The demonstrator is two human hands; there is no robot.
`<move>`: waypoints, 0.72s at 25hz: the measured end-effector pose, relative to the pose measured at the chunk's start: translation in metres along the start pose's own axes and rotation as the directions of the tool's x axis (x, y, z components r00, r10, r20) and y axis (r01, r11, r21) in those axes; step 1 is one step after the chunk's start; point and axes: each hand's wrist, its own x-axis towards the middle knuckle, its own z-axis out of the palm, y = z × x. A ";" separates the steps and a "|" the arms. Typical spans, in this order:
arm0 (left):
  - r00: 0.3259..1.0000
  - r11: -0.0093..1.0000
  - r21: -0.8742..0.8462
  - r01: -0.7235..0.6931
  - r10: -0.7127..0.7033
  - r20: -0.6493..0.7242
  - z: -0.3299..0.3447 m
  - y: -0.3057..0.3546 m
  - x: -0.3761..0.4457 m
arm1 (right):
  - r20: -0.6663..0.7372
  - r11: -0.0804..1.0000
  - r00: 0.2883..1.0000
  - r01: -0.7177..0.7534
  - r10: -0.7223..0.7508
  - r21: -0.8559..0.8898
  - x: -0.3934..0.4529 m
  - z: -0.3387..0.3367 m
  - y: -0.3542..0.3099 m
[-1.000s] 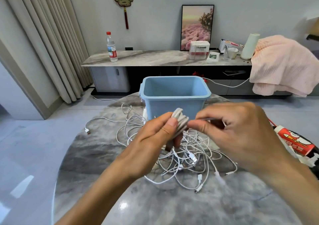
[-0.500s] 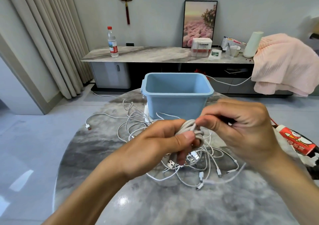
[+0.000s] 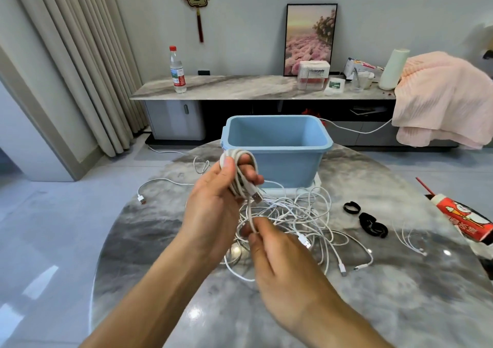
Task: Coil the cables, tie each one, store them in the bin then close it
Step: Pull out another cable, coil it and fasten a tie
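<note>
A coiled white cable (image 3: 241, 172) is held upright in the left hand (image 3: 213, 200), the thumb pressed against the top of the loops and the fingers (image 3: 252, 175) curled through them from behind; its USB plug (image 3: 256, 197) juts out just below the fingers. The loose tail of the same cable is pinched between thumb and forefinger of the right hand (image 3: 280, 254), lower down and nearer the camera. Beneath both hands a tangle of white cables (image 3: 301, 219) is spread on the round marble desk (image 3: 400, 307). The open blue bin (image 3: 277, 144) is seen standing at the far side of the desk, just behind the coil, with nothing visible inside. Two black ties (image 3: 365, 219) lie to the right of the tangle, and a red carton (image 3: 464, 220) rests at the desk's right edge.
</note>
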 end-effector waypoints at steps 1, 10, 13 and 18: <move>0.997 0.970 0.232 -0.073 0.078 -0.014 -0.004 -0.005 0.001 | 0.036 0.992 0.999 0.025 -0.020 -0.126 0.000 -0.005 -0.007; 0.893 0.911 0.411 -0.018 -0.171 0.417 0.016 -0.012 -0.016 | -0.246 0.860 0.826 0.468 -0.507 -0.202 0.031 -0.112 0.039; 0.911 0.975 0.171 0.140 -0.194 0.363 0.018 -0.007 -0.016 | -0.342 0.870 0.800 0.455 -0.494 -0.192 0.033 -0.106 0.064; 0.968 0.950 -0.221 0.220 -0.184 0.171 0.023 0.000 -0.016 | -0.443 0.947 0.863 0.310 -0.242 0.089 0.034 -0.044 0.063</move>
